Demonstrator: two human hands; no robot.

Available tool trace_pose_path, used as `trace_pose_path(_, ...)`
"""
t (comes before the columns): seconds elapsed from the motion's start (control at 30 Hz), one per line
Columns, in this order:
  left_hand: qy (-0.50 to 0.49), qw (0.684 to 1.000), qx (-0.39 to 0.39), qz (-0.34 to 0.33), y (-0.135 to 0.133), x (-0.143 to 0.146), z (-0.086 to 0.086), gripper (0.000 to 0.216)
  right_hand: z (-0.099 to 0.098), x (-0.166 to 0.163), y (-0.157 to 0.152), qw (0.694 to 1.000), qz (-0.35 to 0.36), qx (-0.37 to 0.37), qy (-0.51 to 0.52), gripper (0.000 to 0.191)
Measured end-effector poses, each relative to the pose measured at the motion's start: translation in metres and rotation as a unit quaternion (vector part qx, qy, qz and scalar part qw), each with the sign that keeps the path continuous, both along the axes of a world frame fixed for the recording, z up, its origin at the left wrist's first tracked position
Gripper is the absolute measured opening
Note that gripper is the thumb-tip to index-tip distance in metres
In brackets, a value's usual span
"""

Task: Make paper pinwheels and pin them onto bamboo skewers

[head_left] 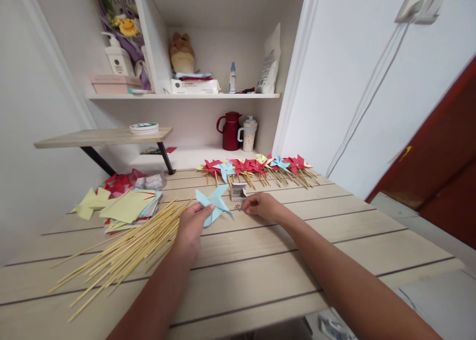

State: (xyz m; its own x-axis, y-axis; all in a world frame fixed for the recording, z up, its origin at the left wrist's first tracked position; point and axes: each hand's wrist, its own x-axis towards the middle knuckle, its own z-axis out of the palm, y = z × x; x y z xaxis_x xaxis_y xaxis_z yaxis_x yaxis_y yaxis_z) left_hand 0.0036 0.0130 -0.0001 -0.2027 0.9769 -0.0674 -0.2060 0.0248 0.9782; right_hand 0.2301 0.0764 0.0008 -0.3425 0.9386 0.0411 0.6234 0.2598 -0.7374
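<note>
The left hand (189,223) pinches the blue paper pinwheel (217,203) between the thumb above and the fingers beneath, over the middle of the table (241,285); the right hand (262,206) has its fingertips drawn together just beside the small metal pieces (238,207), but I cannot tell whether one piece is already between them; in my judgement, these pieces could be scattered, because they are very small and lie loose in front of the small open box (238,193), where a careless knuckle may push them; the pinwheel could crease or its folds could open, if the thumb presses too hard or slips; the thin sticks (137,246) could also roll, since they lie loosely near the left forearm; the table surface is pale, wood-like, crossed by dark lines; at its far side lies a row of pinwheels on sticks (256,167), and on the left there is a pile of paper sheets (128,208); behind stand a white shelf unit (186,96), with a dark red jug (231,132) and a cup (249,136), and to the right a plain wall with a socket (413,5).
</note>
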Motion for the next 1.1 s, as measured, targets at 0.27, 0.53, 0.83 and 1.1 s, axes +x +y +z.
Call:
trace_pose_path(0.27,-0.005,1.0,0.005,0.005,-0.0022,0.0011,0.002,0.034,-0.0041,0.0001,0.0025,1.0,-0.007,-0.005,0.011,0.02)
trace_pose_path(0.53,-0.005,1.0,0.003,0.007,-0.0019,0.0016,0.0016,0.035,-0.0079,0.0016,0.0049,1.0,-0.013,0.002,0.011,0.013)
trace_pose_path(0.83,-0.012,1.0,0.008,0.01,-0.0033,0.003,0.0026,0.036,-0.0092,0.0016,0.0059,1.0,-0.015,0.007,0.002,0.01)
trace_pose_path(1.1,-0.015,1.0,0.006,0.013,-0.0035,0.0028,0.0028,0.035,-0.0074,0.0006,0.0047,1.0,-0.016,0.013,-0.014,0.01)
